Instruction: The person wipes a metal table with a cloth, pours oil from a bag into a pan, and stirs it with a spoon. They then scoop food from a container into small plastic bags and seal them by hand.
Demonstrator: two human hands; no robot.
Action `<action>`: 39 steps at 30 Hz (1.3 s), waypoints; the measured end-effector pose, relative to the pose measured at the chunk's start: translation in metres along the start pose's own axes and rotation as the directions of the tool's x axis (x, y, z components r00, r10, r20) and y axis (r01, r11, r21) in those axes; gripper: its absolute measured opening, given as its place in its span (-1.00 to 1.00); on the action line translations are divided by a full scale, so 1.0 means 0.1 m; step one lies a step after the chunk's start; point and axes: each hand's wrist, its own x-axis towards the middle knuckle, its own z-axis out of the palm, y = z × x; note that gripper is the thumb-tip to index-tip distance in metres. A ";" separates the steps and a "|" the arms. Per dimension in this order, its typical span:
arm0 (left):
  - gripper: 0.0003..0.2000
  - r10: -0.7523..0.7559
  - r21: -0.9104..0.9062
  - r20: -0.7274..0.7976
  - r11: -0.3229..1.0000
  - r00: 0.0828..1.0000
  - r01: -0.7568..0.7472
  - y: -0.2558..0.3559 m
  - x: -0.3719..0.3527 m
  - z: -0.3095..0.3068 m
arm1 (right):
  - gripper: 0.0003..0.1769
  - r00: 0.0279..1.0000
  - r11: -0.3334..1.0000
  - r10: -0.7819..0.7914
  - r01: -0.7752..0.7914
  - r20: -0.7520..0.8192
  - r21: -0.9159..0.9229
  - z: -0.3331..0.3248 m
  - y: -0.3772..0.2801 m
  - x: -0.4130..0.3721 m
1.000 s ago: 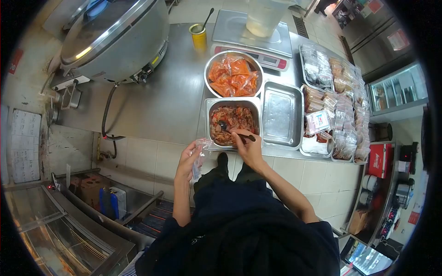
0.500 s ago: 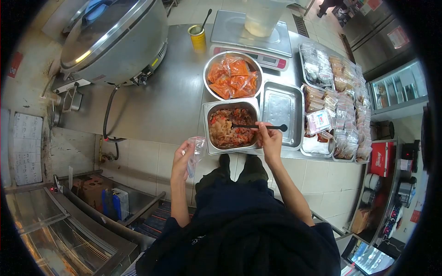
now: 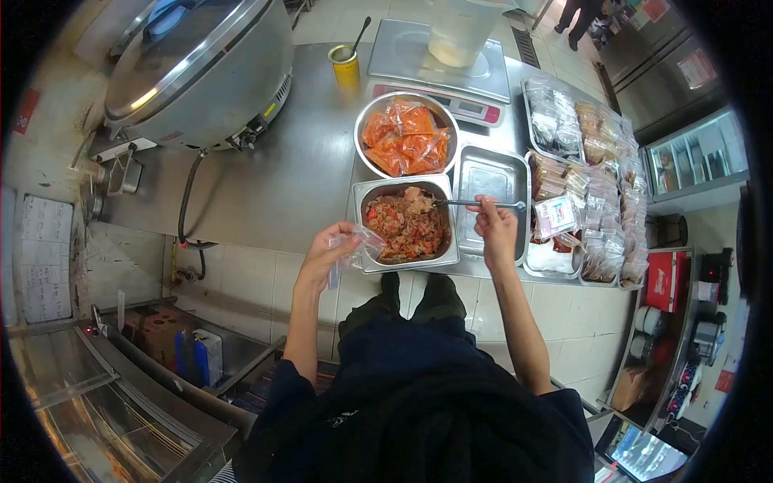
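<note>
My right hand (image 3: 497, 226) grips the handle of a long spoon (image 3: 483, 204); its bowl end lies in the food at the upper right of a deep metal pan (image 3: 448, 253). Chopped meat with red bits (image 3: 407, 229) fills much of that pan, and a paler lump sits by the spoon's end. In my left hand (image 3: 326, 249) is a small clear plastic bag (image 3: 359, 244), pinched at the pan's left rim and partly over it. Just behind the pan stands a round metal bowl (image 3: 360, 145) with orange-filled bags (image 3: 407, 137).
A shallow metal tray (image 3: 491, 173) adjoins the pan; trays of filled bags (image 3: 600, 193) line the right side. Behind are a scale (image 3: 439, 80) bearing a plastic jug (image 3: 457, 36), and a yellow can (image 3: 345, 68). A large cooker (image 3: 217, 80) stands left. Someone's legs (image 3: 576, 20) show far back.
The spoon has moved up and to the right within the pan, and my right hand with it. My left hand has brought the bag right, to the pan's rim. The distant legs shifted.
</note>
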 end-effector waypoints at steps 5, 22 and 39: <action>-0.82 0.072 0.118 0.052 0.990 0.996 -0.078 0.19 0.17 0.14 | -0.78 0.986 1.000 0.011 -0.014 0.166 0.021 0.10 -0.55 0.07; -0.76 0.298 0.493 0.025 0.826 0.954 -0.271 0.36 0.04 0.55 | -0.76 0.936 0.815 -0.131 0.290 0.328 -0.502 0.53 -0.84 -0.18; -0.67 0.464 0.228 0.129 0.846 0.876 -0.482 0.25 0.16 0.78 | -0.88 0.450 0.410 -0.437 0.870 0.779 -0.273 0.57 -1.14 -0.58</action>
